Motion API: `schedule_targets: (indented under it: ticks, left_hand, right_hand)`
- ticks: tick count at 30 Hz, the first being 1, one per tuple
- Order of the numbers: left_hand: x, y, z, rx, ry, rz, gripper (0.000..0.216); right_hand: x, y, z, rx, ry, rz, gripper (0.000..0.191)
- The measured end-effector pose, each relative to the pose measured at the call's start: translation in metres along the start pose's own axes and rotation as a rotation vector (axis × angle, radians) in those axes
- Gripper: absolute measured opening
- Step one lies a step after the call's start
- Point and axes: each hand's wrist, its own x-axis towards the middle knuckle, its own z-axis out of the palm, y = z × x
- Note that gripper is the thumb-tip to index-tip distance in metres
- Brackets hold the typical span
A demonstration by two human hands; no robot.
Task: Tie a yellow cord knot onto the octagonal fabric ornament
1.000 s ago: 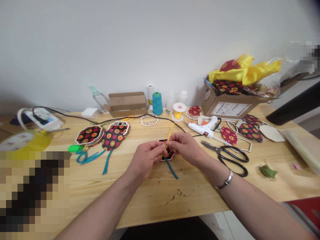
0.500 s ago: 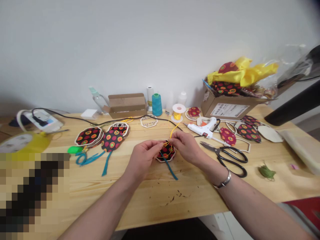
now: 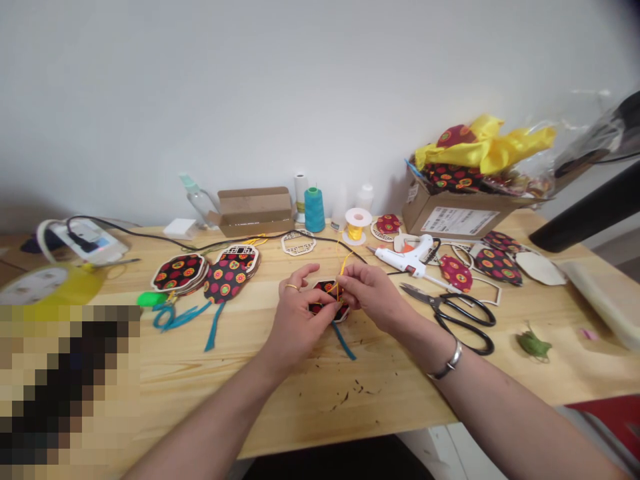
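A dark patterned fabric piece with a pale scalloped rim (image 3: 323, 288) lies on the table under my fingers. A teal tassel (image 3: 345, 343) trails from its near edge. Yellow cord (image 3: 343, 264) rises from the piece. My right hand (image 3: 374, 293) is closed, pinching this cord above the piece's right side. My left hand (image 3: 304, 312), with a ring on one finger, reaches across the piece; its thumb and a finger close on the cord near the right hand's fingertips, while another finger is raised. Fingers hide much of the piece.
Black-handled scissors (image 3: 453, 313) and a white glue gun (image 3: 411, 259) lie to the right. Behind stand a yellow cord spool (image 3: 357, 227) and a teal thread cone (image 3: 314, 210). Stacked fabric pieces (image 3: 180, 273) lie left. A full cardboard box (image 3: 457, 215) stands back right, near a black cable (image 3: 240, 240).
My left hand has shifted its fingertips rightward and nearer over the piece, closer to the right hand, and lifted one finger. The right hand stays almost in place with the cord.
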Motion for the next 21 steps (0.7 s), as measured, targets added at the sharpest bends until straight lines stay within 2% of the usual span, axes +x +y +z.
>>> schedule_targets:
  ticks: [4,9,13,17,21]
  left_hand:
    - [-0.0004,0.0002,0.0005,-0.018,-0.013,0.001,0.008]
    - [0.0005,0.002,0.0006,-0.111,-0.039,-0.011,0.01]
    - [0.0011,0.0056,-0.0013,-0.218,-0.041,-0.044,0.011]
    - [0.0013,0.0088,-0.0033,-0.475,-0.01,-0.172,0.013]
    - [0.0013,0.0087,-0.002,-0.645,-0.095,-0.254,0.023]
  right_hand:
    - [-0.0023,-0.0025,0.0022,0.12,-0.046,0.049,0.025]
    - [-0.0017,-0.0016,0.0017,0.159,-0.061,0.05,0.025]
    - [0.0,-0.0002,0.0008,0.094,-0.024,0.031,0.024]
    - [0.0014,0.0008,0.0005,-0.019,0.011,-0.007,0.022]
    - [0.0007,0.0018,0.0008,-0.201,0.035,-0.064,0.018]
